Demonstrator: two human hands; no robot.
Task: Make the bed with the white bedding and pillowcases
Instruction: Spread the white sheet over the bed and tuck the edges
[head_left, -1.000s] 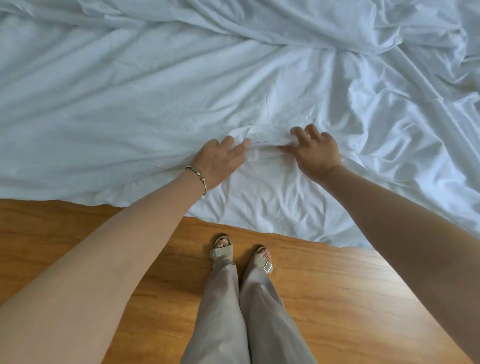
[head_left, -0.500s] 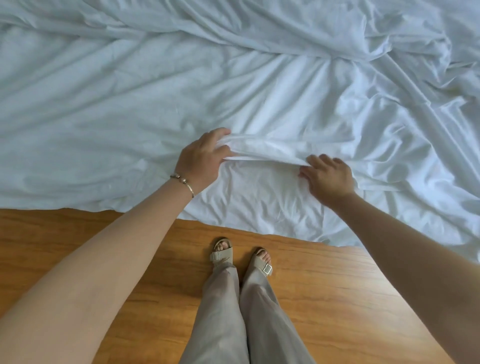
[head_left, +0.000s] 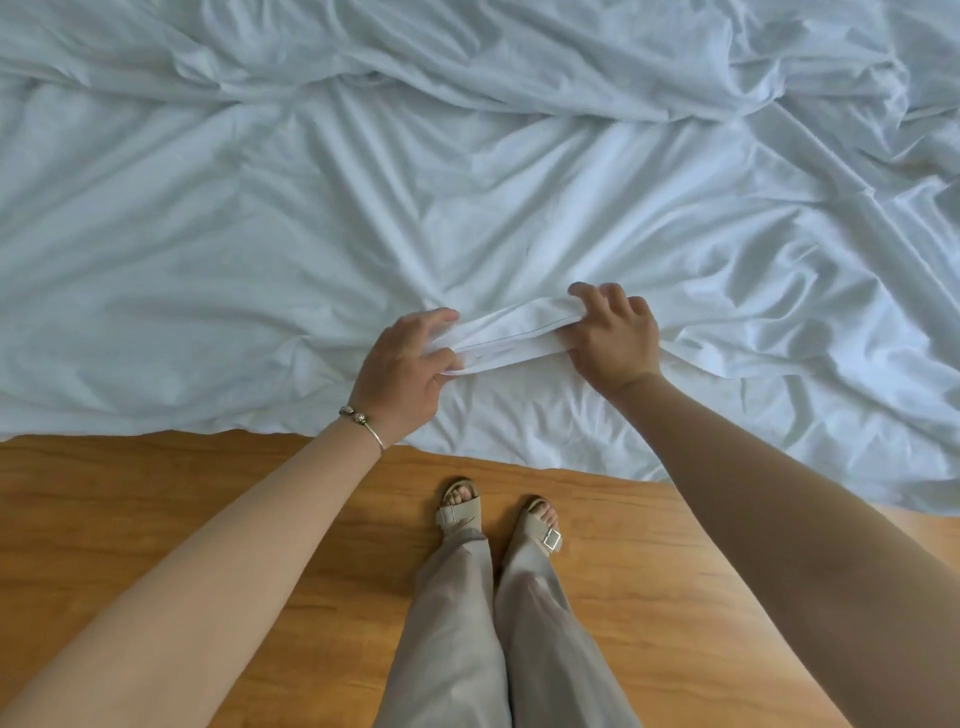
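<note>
The left hand (head_left: 402, 371) and the right hand (head_left: 615, 338) both grip the same hemmed edge (head_left: 511, 340) of the white sheet (head_left: 260, 234) — a short band of folded fabric with a stitched seam line, pulled fairly taut between them. The left hand's fingers curl over the band from above with the thumb pinching it from underneath; the right hand's fingers wrap over the other end, knuckles up, its thumb hidden. The right hand sits slightly farther from the body than the left, so the band slants between them.

Beyond both hands the sheet spreads out rumpled, with a long ridge of folds running across well past the fingertips and more heavy creasing off to the right of the right hand. Nearer than the hands, the sheet's lower margin drapes down onto the wooden floor (head_left: 156, 519). A metal bangle (head_left: 363, 423) circles the left wrist. Below and between the forearms stand two feet in buckled sandals (head_left: 543, 525) — beige trousers (head_left: 467, 649) above them.
</note>
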